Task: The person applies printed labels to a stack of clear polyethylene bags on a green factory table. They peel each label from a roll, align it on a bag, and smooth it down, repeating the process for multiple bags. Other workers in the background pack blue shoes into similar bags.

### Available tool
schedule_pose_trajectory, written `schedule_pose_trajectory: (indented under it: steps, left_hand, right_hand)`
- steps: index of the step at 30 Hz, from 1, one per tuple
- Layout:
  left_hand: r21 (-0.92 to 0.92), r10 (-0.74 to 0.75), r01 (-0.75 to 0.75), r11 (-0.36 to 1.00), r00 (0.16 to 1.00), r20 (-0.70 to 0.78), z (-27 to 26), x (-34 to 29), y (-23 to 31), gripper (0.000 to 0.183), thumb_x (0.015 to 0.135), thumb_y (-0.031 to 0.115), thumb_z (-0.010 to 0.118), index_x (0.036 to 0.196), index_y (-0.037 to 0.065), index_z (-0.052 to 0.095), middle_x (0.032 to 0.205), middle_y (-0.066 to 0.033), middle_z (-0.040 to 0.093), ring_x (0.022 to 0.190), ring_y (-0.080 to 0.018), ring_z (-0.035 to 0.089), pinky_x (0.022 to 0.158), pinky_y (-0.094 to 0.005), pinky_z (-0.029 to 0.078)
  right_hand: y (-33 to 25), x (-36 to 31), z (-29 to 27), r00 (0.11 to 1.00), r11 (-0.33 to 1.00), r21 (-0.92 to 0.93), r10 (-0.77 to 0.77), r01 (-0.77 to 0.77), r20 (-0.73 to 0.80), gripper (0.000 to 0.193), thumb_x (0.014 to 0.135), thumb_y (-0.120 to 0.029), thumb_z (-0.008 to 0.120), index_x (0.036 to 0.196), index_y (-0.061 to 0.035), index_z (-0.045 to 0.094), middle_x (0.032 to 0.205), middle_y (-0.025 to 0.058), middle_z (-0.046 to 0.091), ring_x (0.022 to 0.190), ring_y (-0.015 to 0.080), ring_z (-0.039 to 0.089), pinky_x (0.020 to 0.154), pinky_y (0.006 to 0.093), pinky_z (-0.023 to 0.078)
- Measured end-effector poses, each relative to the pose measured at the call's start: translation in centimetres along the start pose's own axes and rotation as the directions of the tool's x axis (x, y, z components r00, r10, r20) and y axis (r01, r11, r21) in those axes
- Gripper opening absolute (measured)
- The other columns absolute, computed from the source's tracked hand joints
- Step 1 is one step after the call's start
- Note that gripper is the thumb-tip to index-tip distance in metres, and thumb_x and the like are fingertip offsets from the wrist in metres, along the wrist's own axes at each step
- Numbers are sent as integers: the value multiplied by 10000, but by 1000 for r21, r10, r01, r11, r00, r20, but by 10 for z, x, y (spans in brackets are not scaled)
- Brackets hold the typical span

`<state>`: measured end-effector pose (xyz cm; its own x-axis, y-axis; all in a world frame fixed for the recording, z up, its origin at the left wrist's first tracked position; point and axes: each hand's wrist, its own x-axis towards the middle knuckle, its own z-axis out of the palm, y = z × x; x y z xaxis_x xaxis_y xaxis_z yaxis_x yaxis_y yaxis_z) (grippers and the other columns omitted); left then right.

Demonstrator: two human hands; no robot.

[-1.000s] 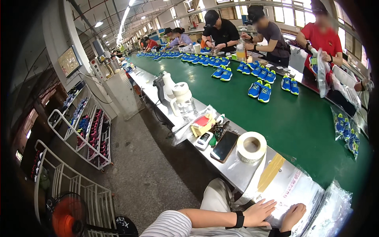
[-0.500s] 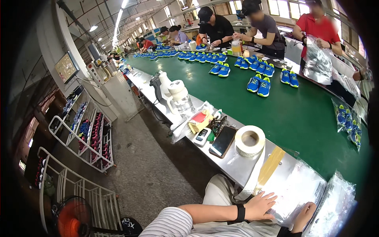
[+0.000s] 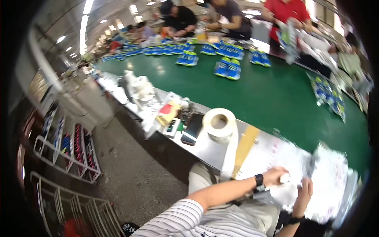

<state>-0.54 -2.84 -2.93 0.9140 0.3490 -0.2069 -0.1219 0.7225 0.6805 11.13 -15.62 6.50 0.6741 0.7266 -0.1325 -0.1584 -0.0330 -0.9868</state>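
My left hand (image 3: 274, 176) is raised over the metal ledge, its fingers curled round a small white thing (image 3: 284, 179) that blur keeps me from naming. To its right, my right hand (image 3: 304, 193) has its fingers drawn together beside the clear plastic bags; whatever it pinches is too smeared to make out. A flat clear plastic bag (image 3: 294, 157) lies on the ledge just beyond both hands. The thicker stack of clear bags (image 3: 328, 183) rests to the right of my right hand.
Left along the ledge are a tape roll (image 3: 218, 123), brown tape (image 3: 245, 148), a phone (image 3: 192, 128), and a yellow box (image 3: 167, 112). Blue shoes (image 3: 227, 68) and bagged shoes (image 3: 327, 94) sit on the green conveyor (image 3: 177, 81). Across it, several people work. Shoe racks (image 3: 67, 148) stand left.
My view has swung, shifting the scene left and up. My left hand has gone from lying flat on the bag to curling round something white; my right hand has lifted.
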Motion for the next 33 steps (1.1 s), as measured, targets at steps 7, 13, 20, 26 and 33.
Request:
schedule_pose_trajectory:
  steps: [7, 13, 20, 26, 33]
  left_hand:
    - [-254, -180, 169, 952, 983, -22, 37, -19, 40, 485, 942, 413, 385, 1197, 3, 435, 1037, -163, 575, 972, -305, 580, 808, -439, 512]
    - [-262, -168, 175, 949, 985, 47, 41, -94, 76, 697, 939, 541, 307, 1378, 11, 199, 1158, -223, 525, 1030, -364, 563, 806, -431, 530]
    - [-95, 69, -115, 989, 919, -388, 9, -131, 53, 353, 978, 283, 382, 1114, -6, 533, 1019, -145, 612, 898, -262, 615, 753, -359, 518]
    - [189, 226, -129, 973, 679, -699, -32, -248, 7, 219, 952, 219, 432, 974, 32, 544, 878, -93, 592, 762, -181, 566, 583, -258, 455]
    - [572, 319, 110, 813, 737, -596, -42, -236, 1, 244, 886, 128, 541, 1085, -11, 572, 1012, -30, 572, 893, -105, 500, 769, -258, 415]
  right_hand:
    - [2, -11, 11, 861, 934, -220, -144, 281, 487, 292, 877, -143, 573, 1131, -10, 515, 1107, 82, 558, 979, 170, 549, 851, 283, 435]
    - [11, -52, 23, 693, 321, -624, -461, 712, 554, 568, 681, -110, 730, 1183, -2, 486, 1105, 113, 560, 969, 275, 574, 785, 344, 483]
    - [-9, -7, -2, 817, 574, -631, -550, 523, 177, 77, 845, -108, 599, 872, -38, 615, 768, 110, 611, 636, 267, 583, 564, 312, 458]
    - [-29, -2, -172, 662, 60, -992, -740, -109, -118, 100, 754, -112, 637, 755, -57, 553, 955, 73, 576, 919, 287, 549, 715, 397, 474]
    - [-28, -34, -97, 541, 45, -979, -838, 199, 71, 207, 757, -34, 620, 951, -12, 551, 1079, 164, 526, 1017, 338, 499, 835, 386, 435]
